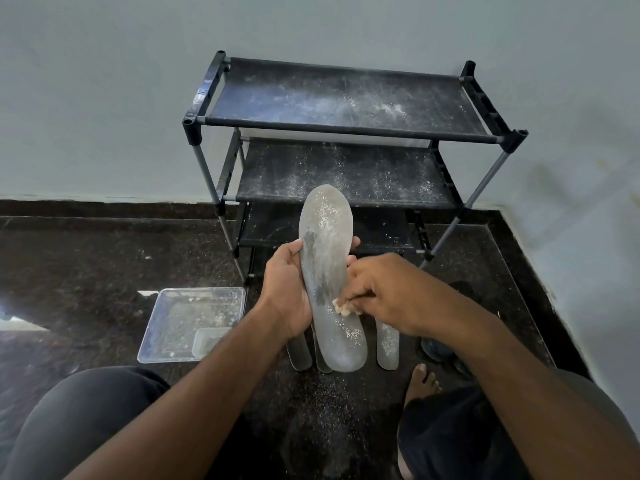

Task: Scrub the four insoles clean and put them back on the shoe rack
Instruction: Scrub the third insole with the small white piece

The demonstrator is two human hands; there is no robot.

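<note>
My left hand (285, 289) grips a long grey insole (327, 258) by its left edge, holding it up lengthwise with the toe pointing at the black shoe rack (346, 126). White powder speckles the insole. My right hand (384, 292) presses a small pale scrubbing pad (343, 308) against the insole's lower half. Three more grey insoles lie on the dark floor beneath: one (299, 353) at the left, one (322, 365) mostly hidden, one (387, 346) at the right.
A clear plastic tray (173, 327) with a small tub (207, 341) in its corner sits on the floor at the left. The rack's shelves are dusted with white powder. My knees and a bare foot (420, 381) frame the bottom. Walls meet at the right.
</note>
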